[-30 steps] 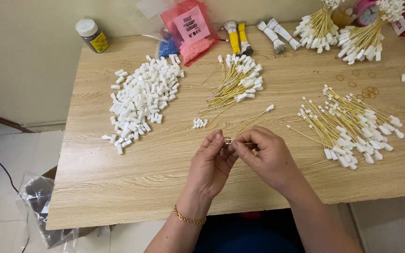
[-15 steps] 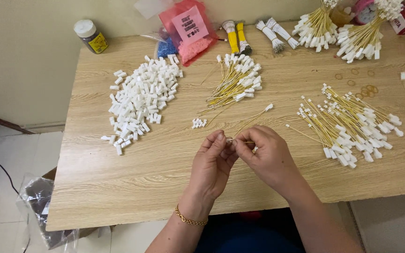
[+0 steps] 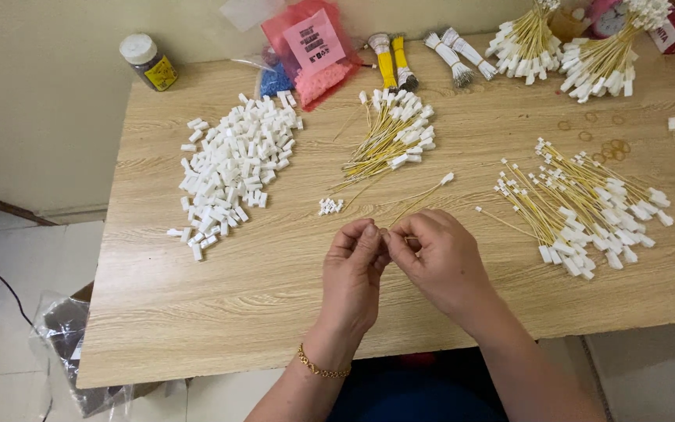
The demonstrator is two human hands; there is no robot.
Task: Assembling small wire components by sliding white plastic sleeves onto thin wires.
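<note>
My left hand [image 3: 353, 273] and my right hand [image 3: 441, 262] meet over the middle of the wooden table [image 3: 197, 312], fingertips pinched together on a thin yellow wire [image 3: 423, 195] that runs up and right to a white connector at its far end. What sits between the fingertips is hidden. A small cluster of tiny white pieces [image 3: 330, 206] lies just left of the hands. A pile of white plastic connectors [image 3: 232, 168] lies at the left. A heap of yellow wires with white ends [image 3: 392, 141] lies ahead, and a larger heap [image 3: 580, 203] lies to the right.
Along the back edge stand a small jar [image 3: 148, 62], red and blue bags of small parts [image 3: 314, 51], bundled wires [image 3: 391, 59] and two bunches of finished wires [image 3: 572, 47]. Rubber bands [image 3: 611, 146] lie at the right. A plastic-lined box [image 3: 68, 344] sits on the floor at the left.
The hands stay together at the same spot; only the fingers shift slightly on the wire. Nothing else on the table has moved.
</note>
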